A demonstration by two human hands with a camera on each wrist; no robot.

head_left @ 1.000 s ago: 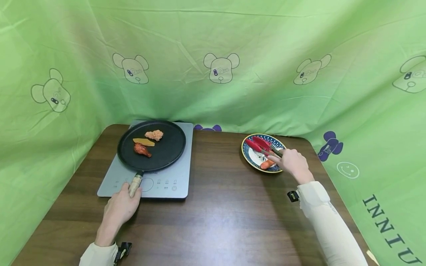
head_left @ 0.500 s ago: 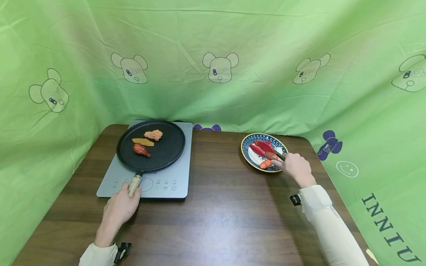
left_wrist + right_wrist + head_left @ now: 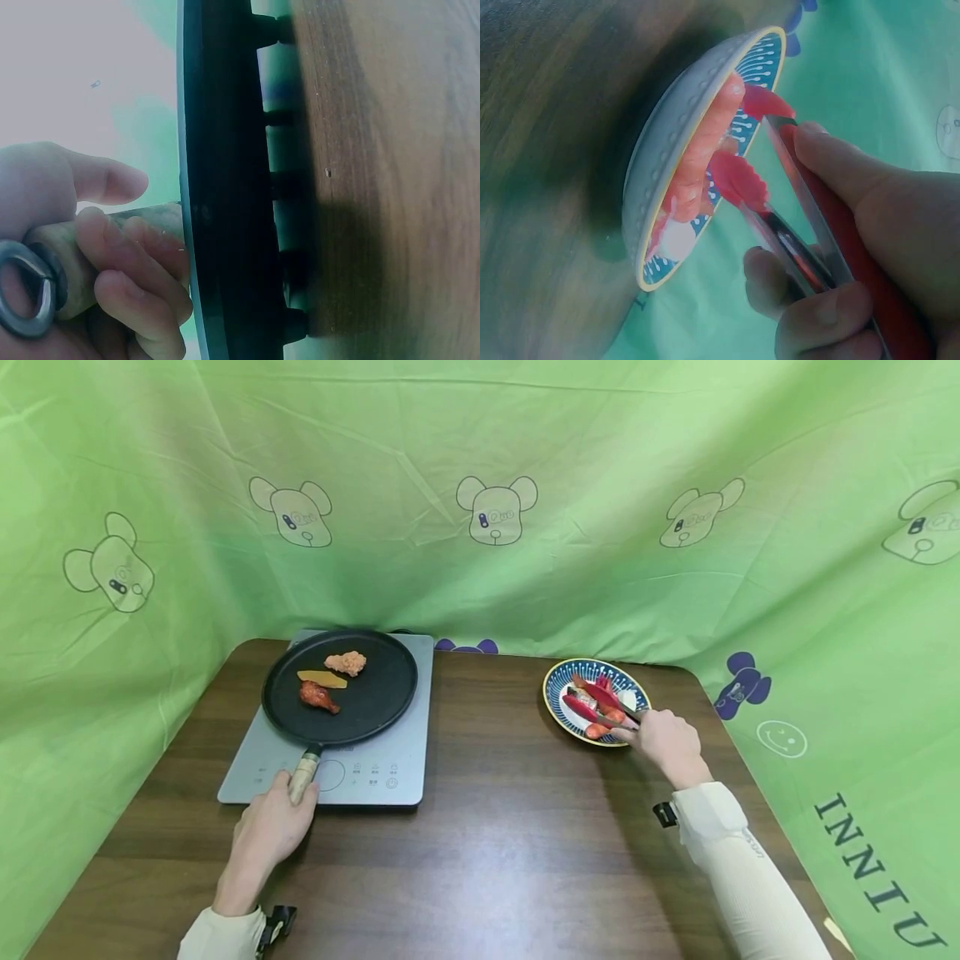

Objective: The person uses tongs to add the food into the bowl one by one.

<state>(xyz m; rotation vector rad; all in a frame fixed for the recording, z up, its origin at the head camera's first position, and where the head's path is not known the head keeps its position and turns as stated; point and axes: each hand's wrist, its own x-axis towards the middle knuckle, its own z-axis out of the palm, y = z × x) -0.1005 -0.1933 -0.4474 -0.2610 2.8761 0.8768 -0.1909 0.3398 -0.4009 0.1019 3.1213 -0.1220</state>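
My left hand [image 3: 273, 822] grips the pale handle [image 3: 303, 777] of a flat black pan [image 3: 375, 697]. In the left wrist view its fingers [image 3: 135, 300] curl round that handle. On the pan lie a drumstick [image 3: 318, 697], a flat yellow-brown strip [image 3: 322, 679] and a crumbly fried piece [image 3: 346, 663]. My right hand [image 3: 667, 743] holds metal tongs with red tips [image 3: 739, 180], spread apart over a blue-patterned plate [image 3: 656, 142]. A ridged orange-pink sausage [image 3: 697, 154] lies near the tips in the right wrist view; whether they touch it, I cannot tell.
The pan stands on a grey induction cooktop [image 3: 405, 777] at the left of the wooden table [image 3: 487, 827]. A white round piece [image 3: 677, 240] and other food share the plate. A green printed curtain [image 3: 390, 568] hangs behind and at both sides.
The tongs' tips have shifted slightly right and down over the plate, uncovering more food near its far side. My left hand and the pan stay where they were.
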